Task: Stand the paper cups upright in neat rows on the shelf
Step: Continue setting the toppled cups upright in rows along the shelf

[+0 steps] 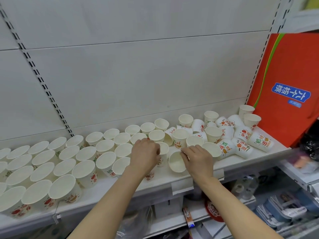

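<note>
Setting: a white shop shelf (155,180) ran across the view in front of a pale slotted back panel, with a red carton (290,83) leaning at its right end.
Tilted cup: one paper cup (177,162) lay tipped near the shelf's front edge, its mouth turned toward the camera and its long axis running back and slightly right; it was directly under the right hand (198,159).
Right fingers: curled over the cup's far rim, apparently pinching it; the thumb was hidden.
Nearer hand: the right, already touching; righting the cup looked a matter of swinging its base down.
Upright cup: a second cup (163,150) stood just left of the tilted one, beside the left hand (146,152).
Left fingers: bent round that cup's side, holding it.
Rows: upright cups (69,163) filled the shelf's left half in fairly even rows.
Jumble: toppled and standing cups (238,138) lay mixed at the right, well short of sorted.
</note>
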